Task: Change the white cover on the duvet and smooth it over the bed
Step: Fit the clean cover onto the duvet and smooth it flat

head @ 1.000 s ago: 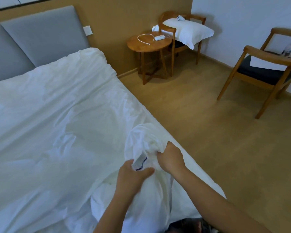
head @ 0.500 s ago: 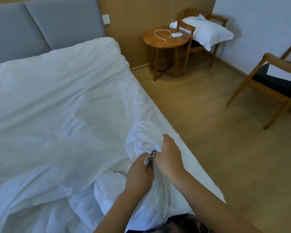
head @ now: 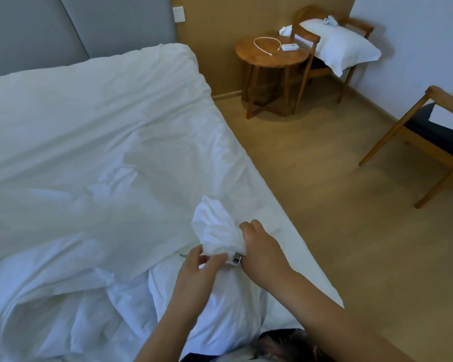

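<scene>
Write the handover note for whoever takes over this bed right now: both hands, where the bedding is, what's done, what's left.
Right hand: grips the bunched cover corner at the bed's near right edge.
Left hand: pinches the same bunch from below, next to a small clip whose purpose is unclear.
White cover: spread up to the headboard, wrinkled, and heaped in folds at the near end.
Done: the cover lies over most of the bed.
Left: finish this corner, probably pull out the near folds, then smooth the whole top.
</scene>
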The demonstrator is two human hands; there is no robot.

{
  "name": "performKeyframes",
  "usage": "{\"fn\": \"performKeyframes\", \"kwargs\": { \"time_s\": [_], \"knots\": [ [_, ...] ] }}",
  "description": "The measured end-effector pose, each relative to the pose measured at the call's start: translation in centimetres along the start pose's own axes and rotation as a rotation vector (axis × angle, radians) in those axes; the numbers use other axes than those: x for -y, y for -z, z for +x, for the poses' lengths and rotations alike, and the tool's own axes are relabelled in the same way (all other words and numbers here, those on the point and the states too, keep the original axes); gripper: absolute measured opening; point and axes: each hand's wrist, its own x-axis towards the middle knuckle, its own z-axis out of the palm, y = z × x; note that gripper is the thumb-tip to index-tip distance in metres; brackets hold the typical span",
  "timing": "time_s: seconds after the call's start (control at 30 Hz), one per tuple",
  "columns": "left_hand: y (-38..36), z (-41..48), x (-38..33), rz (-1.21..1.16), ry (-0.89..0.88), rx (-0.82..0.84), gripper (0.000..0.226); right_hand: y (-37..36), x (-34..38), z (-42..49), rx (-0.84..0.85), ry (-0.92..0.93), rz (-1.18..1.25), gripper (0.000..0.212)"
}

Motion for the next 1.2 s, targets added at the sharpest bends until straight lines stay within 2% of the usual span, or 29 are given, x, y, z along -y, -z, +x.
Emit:
{"fn": "performKeyframes", "kwargs": {
  "time_s": [0.07, 0.13, 0.23, 0.3, 0.37, 0.43, 0.5, 0.57, 0.6, 0.67, 0.73, 0.8, 0.9, 1.03, 1.2],
  "knots": [
    [0.5, 0.1, -0.1, -0.232, 0.196, 0.164, 0.065, -0.8, 0.2, -0.4, 0.098, 0.109, -0.068, 0.033],
    [0.2, 0.9, 0.6, -0.334, 0.297, 0.179, 0.074, -1.7, 0.5, -0.9, 0.184, 0.241, -0.124, 0.042],
    [-1.3, 2.2, 1.9, -0.405, 0.405, 0.022, 0.055, -2.3, 0.0, -1.7, 0.308, 0.324, -0.102, 0.057],
    [-2.1, 2.7, 2.9, -0.464, 0.455, -0.03, 0.032, -2.0, -0.9, -2.1, 0.409, 0.27, 0.008, 0.058],
    [-2.6, 2.8, 3.9, -0.486, 0.444, -0.019, 0.023, -1.7, -2.1, -2.6, 0.455, 0.15, 0.262, 0.05],
    [-3.0, 2.8, 4.1, -0.459, 0.389, -0.002, 0.018, -1.8, -2.9, -2.9, 0.341, 0.028, 0.475, 0.033],
    [-3.3, 2.8, 4.1, -0.47, 0.35, 0.0, 0.014, -2.1, -3.5, -2.8, 0.083, -0.109, 0.576, 0.013],
    [-3.3, 2.7, 4.0, -0.51, 0.309, 0.023, 0.015, -1.8, -4.0, -2.3, -0.07, -0.194, 0.572, 0.017],
    [-3.2, 2.6, 3.9, -0.511, 0.286, 0.037, 0.018, -1.6, -4.3, -2.0, -0.061, -0.166, 0.515, 0.019],
    [-3.0, 2.5, 4.0, -0.518, 0.256, 0.062, 0.022, -1.4, -4.9, -1.4, 0.1, -0.105, 0.458, 0.027],
    [-2.8, 2.3, 4.1, -0.574, 0.26, 0.088, 0.026, -1.8, -5.0, -1.5, 0.21, -0.149, 0.488, 0.037],
    [-2.5, 2.1, 4.0, -0.655, 0.306, 0.139, 0.03, -2.7, -4.8, -1.8, 0.125, -0.168, 0.46, 0.034],
    [-2.1, 2.4, 3.1, -0.774, 0.442, 0.263, 0.034, -3.6, -4.2, -2.2, -0.042, -0.145, 0.449, 0.011],
    [-2.1, 4.4, 2.3, -0.74, 0.63, 0.234, 0.043, -3.5, -3.7, -2.3, -0.191, -0.089, 0.47, 0.026],
    [-2.9, 5.2, 2.4, -0.67, 0.78, 0.167, 0.021, -3.6, -3.6, -3.8, -0.306, -0.032, 0.506, 0.035]
  ]
}}
